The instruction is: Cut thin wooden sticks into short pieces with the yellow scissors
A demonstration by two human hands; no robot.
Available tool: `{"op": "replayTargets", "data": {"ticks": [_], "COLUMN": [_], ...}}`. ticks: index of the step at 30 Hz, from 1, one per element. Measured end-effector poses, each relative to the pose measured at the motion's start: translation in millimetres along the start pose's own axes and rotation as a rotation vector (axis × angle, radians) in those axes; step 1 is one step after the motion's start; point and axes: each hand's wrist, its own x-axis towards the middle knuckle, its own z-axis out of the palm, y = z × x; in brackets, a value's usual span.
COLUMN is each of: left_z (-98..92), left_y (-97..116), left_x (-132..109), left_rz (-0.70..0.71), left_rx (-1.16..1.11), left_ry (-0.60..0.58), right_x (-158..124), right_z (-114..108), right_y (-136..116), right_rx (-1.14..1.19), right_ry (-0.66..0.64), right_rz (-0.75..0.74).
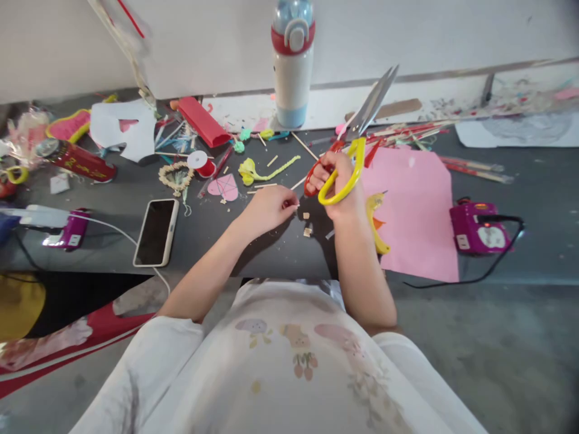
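Observation:
My right hand is wrapped round the handles of a pair of scissors, one loop yellow and the other red. Their metal blades point up and away, over the back of the table. Low over the dark table, my left hand is closed in a pinch; a tiny pale bit shows at the fingertips, too small to name. Small wooden pieces lie between my hands. Thin sticks rest just beyond the left hand, near a pink paper heart and a yellow yarn piece.
A water bottle stands at the back. Pink paper lies right, beside a purple power adapter with a black cable. Left are a phone, a red can, a thread spool and a white paper cutout.

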Motion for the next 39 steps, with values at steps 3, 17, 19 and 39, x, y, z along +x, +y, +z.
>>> {"op": "replayTargets", "data": {"ticks": [3, 17, 19, 39], "left_z": [21.4, 49.1, 47.6, 53.2], "left_y": [11.2, 10.4, 8.8, 10.6], "left_x": [-12.6, -25.5, -27.6, -27.6], "left_rz": [0.068, 0.145, 0.117, 0.108], "left_rx": [-0.036, 0.021, 0.037, 0.119], "left_ry": [-0.053, 0.027, 0.056, 0.063], "right_x": [-7.2, -6.7, -6.9, -10.2], "right_z": [-7.6, -34.2, -36.1, -32.0], "right_y": [-9.2, -0.6, -0.2, 0.5], "right_rx": [-0.044, -0.024, -0.041, 0.016], "right_ry": [0.012, 0.069, 0.071, 0.101], "right_rz": [-0.063, -0.102, -0.102, -0.052]}}
